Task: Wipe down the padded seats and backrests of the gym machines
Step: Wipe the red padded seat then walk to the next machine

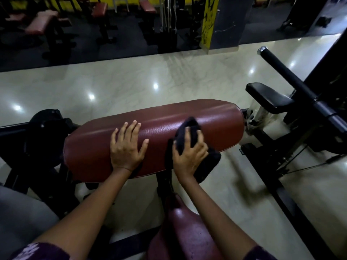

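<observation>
Both hands work the maroon pad (pixel 169 117): left hand (pixel 127 147) lies flat with fingers spread, right hand (pixel 189 154) clutches a dark cloth (pixel 187 128) pressed on the pad's right part. Limp, light cloth (likely sliding easily over the vinyl) suits a bunched grip; the rounded right edge lies just ahead, open floor (pixel 112 87) beyond.

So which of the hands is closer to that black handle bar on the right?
Right hand, gripping the cloth, is nearer the bar; left hand rests farther away.
</observation>
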A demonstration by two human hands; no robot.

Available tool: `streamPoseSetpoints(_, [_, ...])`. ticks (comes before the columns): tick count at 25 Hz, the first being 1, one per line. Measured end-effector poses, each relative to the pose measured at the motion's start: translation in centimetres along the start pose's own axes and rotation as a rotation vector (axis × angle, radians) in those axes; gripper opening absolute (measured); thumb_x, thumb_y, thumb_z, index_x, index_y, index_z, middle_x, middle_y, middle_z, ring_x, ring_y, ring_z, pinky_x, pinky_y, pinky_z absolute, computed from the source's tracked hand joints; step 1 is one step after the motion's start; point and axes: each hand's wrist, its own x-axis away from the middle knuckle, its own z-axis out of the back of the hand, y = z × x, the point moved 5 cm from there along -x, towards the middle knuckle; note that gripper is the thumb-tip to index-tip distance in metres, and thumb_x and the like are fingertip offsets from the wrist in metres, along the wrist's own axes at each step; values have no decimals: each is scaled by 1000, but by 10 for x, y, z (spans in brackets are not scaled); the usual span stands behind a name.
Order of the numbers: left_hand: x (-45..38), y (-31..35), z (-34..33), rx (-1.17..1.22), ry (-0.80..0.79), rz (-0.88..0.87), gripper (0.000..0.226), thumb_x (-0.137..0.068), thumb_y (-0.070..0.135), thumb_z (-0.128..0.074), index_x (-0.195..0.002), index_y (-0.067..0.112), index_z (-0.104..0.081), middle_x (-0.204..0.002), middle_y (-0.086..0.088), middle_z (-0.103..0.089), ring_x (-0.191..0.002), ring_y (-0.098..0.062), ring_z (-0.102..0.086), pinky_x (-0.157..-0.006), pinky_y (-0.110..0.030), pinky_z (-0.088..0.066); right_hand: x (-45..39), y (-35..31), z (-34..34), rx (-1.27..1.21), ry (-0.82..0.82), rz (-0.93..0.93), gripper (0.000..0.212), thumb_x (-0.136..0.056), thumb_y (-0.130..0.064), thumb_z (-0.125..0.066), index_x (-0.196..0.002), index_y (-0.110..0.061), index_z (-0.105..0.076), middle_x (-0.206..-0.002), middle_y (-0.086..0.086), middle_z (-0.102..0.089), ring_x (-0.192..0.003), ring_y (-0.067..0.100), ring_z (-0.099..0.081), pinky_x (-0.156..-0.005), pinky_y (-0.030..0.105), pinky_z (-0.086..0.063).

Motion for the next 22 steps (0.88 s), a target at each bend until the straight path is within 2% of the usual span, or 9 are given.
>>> streamPoseSetpoints(2, [0, 0, 0, 27, -7, 5, 52, -94, 42, -36, -129, 9, -55, -133, -10, -56, -123, -29, -51, -104, -45, -32, -6, 9, -2, 74, -72, 374, 53, -85, -52, -48, -132, -28, -47, -133, 11, -41, -95, 32, -41, -79, 43, -33])
streamPoseSetpoints(3, [0, 1, 0, 31, -4, 8, 51, -94, 42, -36, -129, 9, -56, -133, -10, -56, -123, -29, -51, -104, -45, -33, -19, 24, 2, 100, -71, 432, 53, -84, -51, -49, -132, -29, -47, -132, 10, -41, -93, 32, -42, -77, 43, -34])
streamPoseSetpoints(4, [0, 3, 0, 31, 3, 9, 51, -94, 41, -37, -129, 9, -56, -133, -9, -57, -123, -29, -52, -104, -45, -33, -36, 42, 8, 122, -46, 393, 52, -84, -50, -50, -131, -28, -48, -131, 10, -42, -92, 32, -42, -77, 42, -36])
streamPoseSetpoints(8, [-2, 3, 0, 42, 22, -2, 50, -93, 40, -39, -126, 8, -58, -131, -10, -58, -121, -29, -53, -103, -44, -33, -104, 97, 34, 50, 6, -198, 55, -85, -54, -45, -127, -21, -58, -128, 19, -48, -103, 40, -45, -86, 46, -39])
streamPoseSetpoints(10, [-1, 2, 0, 48, 32, -6, 50, -92, 40, -40, -126, 8, -59, -130, -11, -59, -121, -30, -54, -103, -43, -33, -120, 89, 33, 145, -78, -285, 57, -84, -55, -44, -127, -21, -59, -132, 18, -45, -111, 41, -42, -91, 46, -35])
streamPoseSetpoints(13, [-3, 2, -1, 47, 31, -2, 50, -92, 39, -40, -125, 8, -59, -129, -11, -59, -120, -30, -55, -102, -42, -33, -131, 34, 17, 327, -268, -46, 49, -86, -52, -49, -119, -20, -63, -131, 16, -48, -119, 38, -39, -93, 46, -31])
streamPoseSetpoints(17, [-5, 2, -2, 56, 22, -22, 50, -93, 39, -40, -126, 8, -59, -129, -11, -59, -119, -30, -56, -102, -42, -32, -116, -52, -18, 348, -497, 251, 49, -88, -55, -45, -119, -21, -63, -125, 9, -53, -116, 32, -40, -92, 43, -29])
streamPoseSetpoints(20, [-3, 1, 1, 83, 13, -14, 49, -93, 39, -40, -125, 8, -60, -129, -10, -60, -118, -30, -56, -101, -42, -32, -88, -66, -14, 257, -489, 473, 54, -86, -55, -38, -122, -22, -60, -121, 8, -55, -110, 33, -45, -86, 43, -33])
streamPoseSetpoints(22, [-4, 2, 2, 127, -13, 5, 49, -92, 40, -40, -124, 9, -60, -128, -10, -60, -119, -30, -56, -102, -42, -31, -80, -41, 2, 251, -441, 675, 59, -81, -56, -38, -129, -27, -55, -125, 9, -56, -105, 35, -49, -79, 43, -38])
